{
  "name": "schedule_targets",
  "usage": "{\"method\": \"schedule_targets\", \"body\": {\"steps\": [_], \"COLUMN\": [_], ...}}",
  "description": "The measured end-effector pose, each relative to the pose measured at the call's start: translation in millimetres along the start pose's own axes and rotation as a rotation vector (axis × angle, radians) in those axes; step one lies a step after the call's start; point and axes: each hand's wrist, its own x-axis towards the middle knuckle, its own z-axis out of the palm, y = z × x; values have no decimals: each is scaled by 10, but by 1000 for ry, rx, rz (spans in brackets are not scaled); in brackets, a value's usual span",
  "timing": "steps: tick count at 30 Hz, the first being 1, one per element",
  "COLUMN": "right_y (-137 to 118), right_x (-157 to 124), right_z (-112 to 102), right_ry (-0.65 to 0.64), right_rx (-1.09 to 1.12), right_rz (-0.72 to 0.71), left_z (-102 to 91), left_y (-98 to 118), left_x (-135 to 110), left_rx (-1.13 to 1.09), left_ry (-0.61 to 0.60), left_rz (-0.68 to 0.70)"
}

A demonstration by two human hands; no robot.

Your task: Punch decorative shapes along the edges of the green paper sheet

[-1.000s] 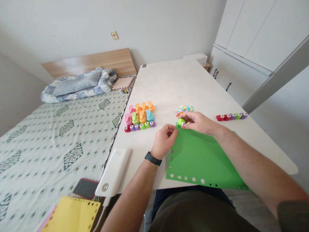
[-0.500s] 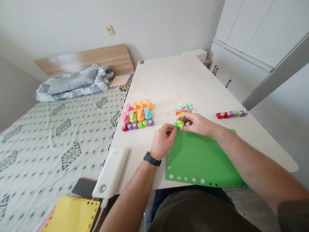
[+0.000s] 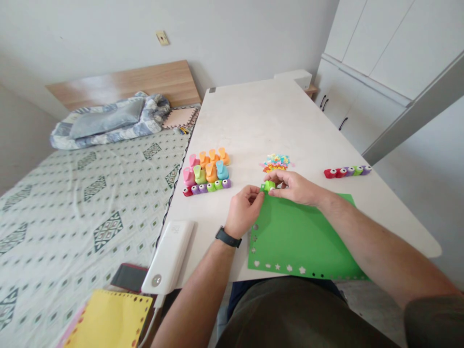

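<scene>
A green paper sheet (image 3: 304, 241) lies on the white table (image 3: 261, 121), with small shapes punched along its left and near edges. My right hand (image 3: 297, 187) is closed on a small green punch (image 3: 268, 185) at the sheet's far left corner. My left hand (image 3: 244, 210) pinches that same corner of the sheet beside the punch. A black band sits on my left wrist.
A cluster of coloured punches (image 3: 207, 173) stands left of my hands. A heap of paper cut-outs (image 3: 277, 162) lies just beyond them, and a row of small punches (image 3: 347, 171) at the right. A white device (image 3: 167, 256) overhangs the table's left edge beside a bed (image 3: 72, 193). Yellow paper (image 3: 108, 321) lies below.
The hands stay at the sheet's corner with the green punch. The view has shifted slightly; the hands and sheet barely moved.
</scene>
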Motion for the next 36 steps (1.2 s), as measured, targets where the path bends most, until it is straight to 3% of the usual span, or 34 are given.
{"method": "schedule_targets", "body": {"steps": [36], "right_y": [-35], "right_x": [24], "right_z": [-13], "right_ry": [-19], "right_rx": [76], "right_rz": [30], "left_z": [-12], "left_y": [74], "left_x": [-24], "left_rx": [22], "left_ry": [-9], "left_rz": [-7]}}
